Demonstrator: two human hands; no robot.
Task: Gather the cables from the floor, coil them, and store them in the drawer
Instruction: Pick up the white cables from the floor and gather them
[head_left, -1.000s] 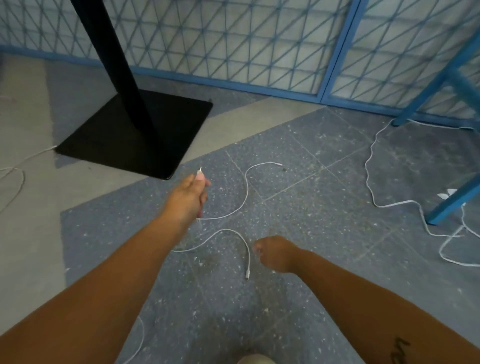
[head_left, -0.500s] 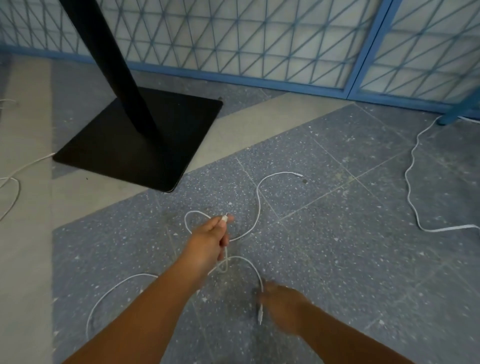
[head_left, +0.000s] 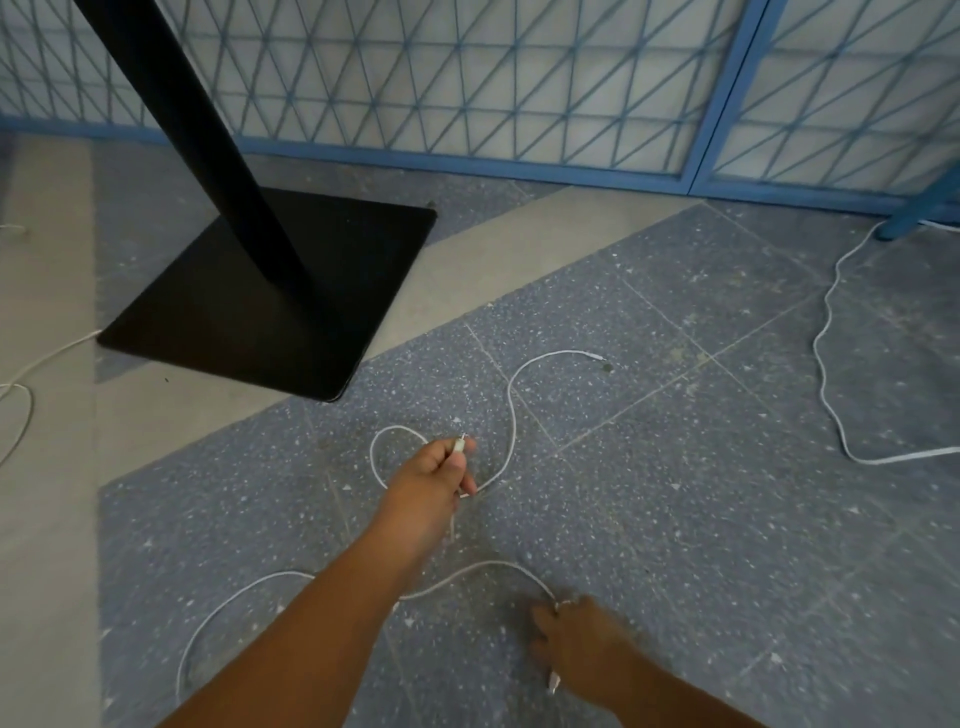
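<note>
The left grip, at centre frame, is pinching the plug end of one white cable, whose length is lying looped on the floor. The right grip, at lower centre, is clasping a second cable near its end.

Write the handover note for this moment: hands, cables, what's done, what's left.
Left hand pinches the plug end of the white cable; the rest of it lies looped on the floor.
Right hand is down on the second cable near its plug; grip unclear.
Also on the floor: the right cable and the left-edge cable.
Done: nothing coiled.
Left: gather all, coil, store. Drawer not in view.
</note>
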